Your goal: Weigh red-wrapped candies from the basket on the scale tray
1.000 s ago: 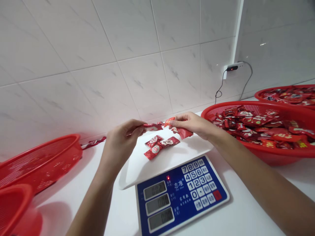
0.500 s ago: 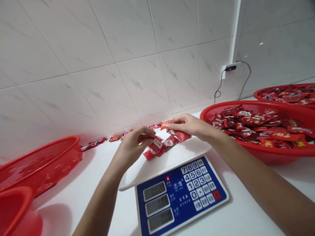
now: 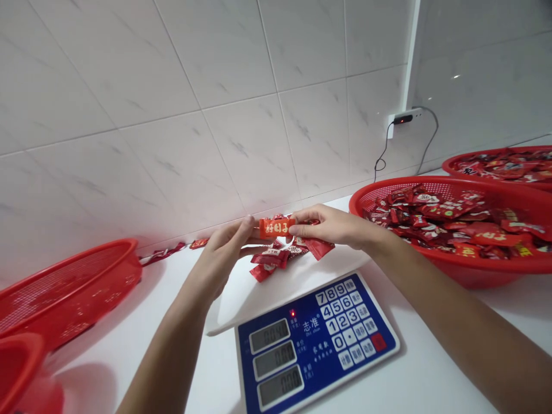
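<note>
My right hand point(image 3: 330, 225) pinches an orange candy packet point(image 3: 276, 227) by its right end, above the white weighing pan point(image 3: 241, 299). A red packet point(image 3: 319, 247) hangs under the fingers of that hand; whether it is held too is unclear. At the orange packet's left end is my left hand point(image 3: 226, 247), thumb raised and fingers apart. Several red packets point(image 3: 268, 259) lie on the pan below. In front stands a blue-faced scale point(image 3: 317, 339) with number keys and three displays; the lowest reads 0.00.
On the right, a red basket point(image 3: 431, 261) is heaped with packets, with another filled red basket point(image 3: 495, 154) behind it. Two red baskets point(image 3: 107, 261) point(image 3: 26, 368) stand on the left. Loose packets point(image 3: 164, 253) lie along the tiled wall. A cable point(image 3: 379, 155) hangs from a socket strip.
My left hand has let go of a dark red packet, now on the pan, and has opened by the orange one. My right hand has moved the orange packet left. The top display has changed.
</note>
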Motion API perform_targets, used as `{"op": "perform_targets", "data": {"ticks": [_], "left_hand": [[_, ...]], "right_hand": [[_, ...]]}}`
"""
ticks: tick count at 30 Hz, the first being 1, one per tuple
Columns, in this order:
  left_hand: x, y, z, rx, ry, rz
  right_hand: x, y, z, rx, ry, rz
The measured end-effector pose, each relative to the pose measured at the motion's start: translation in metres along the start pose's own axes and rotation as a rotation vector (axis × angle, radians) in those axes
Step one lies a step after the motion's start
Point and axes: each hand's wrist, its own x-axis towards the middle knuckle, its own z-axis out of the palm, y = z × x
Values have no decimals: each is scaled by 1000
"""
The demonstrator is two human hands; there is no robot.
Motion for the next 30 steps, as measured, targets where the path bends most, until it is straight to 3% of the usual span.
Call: {"op": "perform_targets", "data": {"ticks": [3, 16, 21, 25, 27, 30], "left_hand": [[-3, 5, 2, 57, -49, 18], [-1, 5, 4, 217, 5, 104], [-5, 5, 6, 315, 176, 240], [-7, 6, 9, 374, 150, 337], [-6, 6, 8, 343, 160, 316], [-5, 6, 6, 225, 128, 161]], "right_hand": [[1, 1, 0, -54, -16, -6], [2, 9, -4, -176, -15, 54], [0, 3, -4, 75, 32, 109], [-2, -4, -1, 268, 66, 81], [-3, -7, 1, 282, 131, 80], [-4, -9, 1, 282, 176, 72]]}}
